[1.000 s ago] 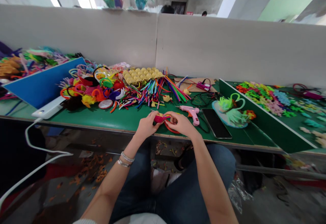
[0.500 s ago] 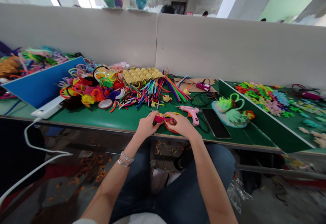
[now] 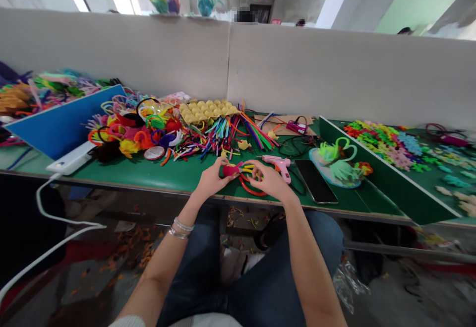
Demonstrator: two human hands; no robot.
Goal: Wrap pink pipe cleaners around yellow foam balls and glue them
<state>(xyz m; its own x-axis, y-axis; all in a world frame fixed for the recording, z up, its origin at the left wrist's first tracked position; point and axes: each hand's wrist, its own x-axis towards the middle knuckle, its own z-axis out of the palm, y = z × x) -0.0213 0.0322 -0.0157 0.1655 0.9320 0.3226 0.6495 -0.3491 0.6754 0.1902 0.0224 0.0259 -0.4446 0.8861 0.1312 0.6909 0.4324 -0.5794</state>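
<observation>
My left hand (image 3: 211,179) pinches a fuzzy pink piece (image 3: 231,169) just above the green table (image 3: 159,173). My right hand (image 3: 268,180) grips the same small craft piece from the right, where yellow strands stick out of it. A red hoop (image 3: 250,188) hangs from the piece below my right fingers and reaches the table's front edge. Both hands are close together, over the table's near edge. Silver bracelets sit on my left wrist.
A pink glue gun (image 3: 278,163) and a black phone (image 3: 316,180) lie right of my hands. Behind them are piled pipe cleaners (image 3: 226,133), a yellow egg tray (image 3: 206,109), colourful headbands (image 3: 130,131) and a green craft figure (image 3: 340,163). A green divider (image 3: 375,173) and a blue board (image 3: 63,123) flank the area.
Both hands have lifted slightly and moved a little farther over the table with the pink piece; the red hoop now shows more fully below my right hand.
</observation>
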